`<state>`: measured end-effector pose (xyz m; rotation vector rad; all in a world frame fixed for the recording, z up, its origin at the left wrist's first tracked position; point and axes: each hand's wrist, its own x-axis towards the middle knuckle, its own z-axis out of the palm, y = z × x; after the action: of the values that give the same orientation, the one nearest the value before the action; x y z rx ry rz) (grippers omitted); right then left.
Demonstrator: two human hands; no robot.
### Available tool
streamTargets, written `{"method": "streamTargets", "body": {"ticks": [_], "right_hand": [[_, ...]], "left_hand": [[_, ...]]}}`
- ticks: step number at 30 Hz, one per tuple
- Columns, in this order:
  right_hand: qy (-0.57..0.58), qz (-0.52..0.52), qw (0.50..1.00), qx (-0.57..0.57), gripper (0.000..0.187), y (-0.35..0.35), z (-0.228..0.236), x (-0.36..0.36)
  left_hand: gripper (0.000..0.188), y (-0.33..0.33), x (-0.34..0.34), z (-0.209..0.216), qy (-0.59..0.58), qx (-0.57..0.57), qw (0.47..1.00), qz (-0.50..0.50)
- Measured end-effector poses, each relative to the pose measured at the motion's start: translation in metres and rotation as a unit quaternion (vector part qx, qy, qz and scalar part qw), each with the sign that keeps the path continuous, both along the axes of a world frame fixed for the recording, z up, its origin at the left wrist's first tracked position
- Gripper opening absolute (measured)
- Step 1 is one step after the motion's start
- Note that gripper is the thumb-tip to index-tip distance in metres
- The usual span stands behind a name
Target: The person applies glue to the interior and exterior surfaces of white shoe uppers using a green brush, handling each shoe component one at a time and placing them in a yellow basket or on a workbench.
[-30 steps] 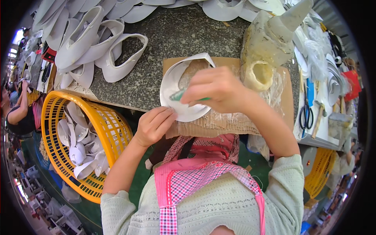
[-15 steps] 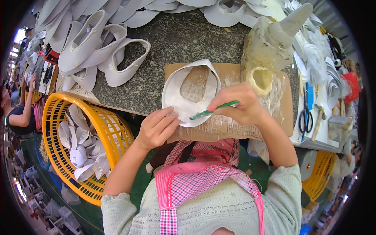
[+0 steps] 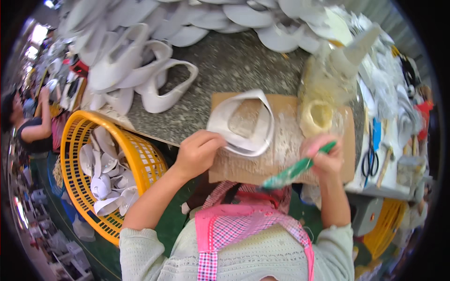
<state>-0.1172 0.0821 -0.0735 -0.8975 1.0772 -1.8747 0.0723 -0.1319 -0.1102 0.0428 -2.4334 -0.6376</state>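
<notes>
My left hand (image 3: 198,152) pinches the lower left edge of a white shoe upper (image 3: 218,121), a closed loop with a large opening. It lies on a glue-smeared sheet of cardboard (image 3: 234,172) at the table's front edge. In my right hand (image 3: 326,157) is a green brush (image 3: 296,171), lifted clear of the upper, with its bristle end pointing down and left. Motion blurs both hand and brush. Just beyond that hand, a cloudy, glue-crusted plastic container (image 3: 328,79) lies with a round opening facing me.
Several white shoe uppers (image 3: 164,96) are heaped at the left and along the back of the dark speckled table (image 3: 220,56). A yellow basket (image 3: 119,136) with more white pieces stands at lower left. Scissors (image 3: 370,161) lie at right. Another person (image 3: 33,133) is at far left.
My right hand has drawn the brush off the shoe upper, toward the right and nearer me. My left hand now grips the upper's edge rather than resting fingers on it. The whole view has shifted.
</notes>
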Motion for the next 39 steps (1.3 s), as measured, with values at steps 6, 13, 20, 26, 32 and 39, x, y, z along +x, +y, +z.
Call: {"method": "streamTargets", "body": {"ticks": [6, 13, 20, 26, 32, 39], "right_hand": [[0.047, -0.043, 0.993, 0.101, 0.015, 0.018, -0.072, 0.040], [-0.111, -0.114, 0.986, 0.041, 0.011, 0.014, -0.069, 0.039], [-0.114, -0.100, 0.987, 0.042, 0.011, 0.012, -0.069, 0.037], [-0.111, -0.108, 0.987, 0.050, 0.010, 0.011, -0.069, 0.039], [-0.095, -0.113, 0.986, 0.077, 0.010, 0.009, -0.072, 0.036], [-0.094, -0.121, 0.984, 0.092, 0.011, 0.008, -0.066, 0.039]], "left_hand": [[0.008, -0.060, -0.041, 0.089, 0.015, 0.339, 0.937, 0.083], [0.018, -0.115, -0.026, 0.227, 0.181, 0.366, 0.912, 0.042], [0.023, -0.228, -0.036, 0.346, 0.308, 0.352, 0.882, -0.062], [0.024, -0.348, -0.023, 0.380, 0.484, 0.446, 0.743, 0.123], [0.019, -0.366, -0.032, 0.296, 0.348, 0.495, 0.761, 0.235], [0.018, -0.358, -0.068, 0.337, 0.442, 0.444, 0.765, 0.151]]}}
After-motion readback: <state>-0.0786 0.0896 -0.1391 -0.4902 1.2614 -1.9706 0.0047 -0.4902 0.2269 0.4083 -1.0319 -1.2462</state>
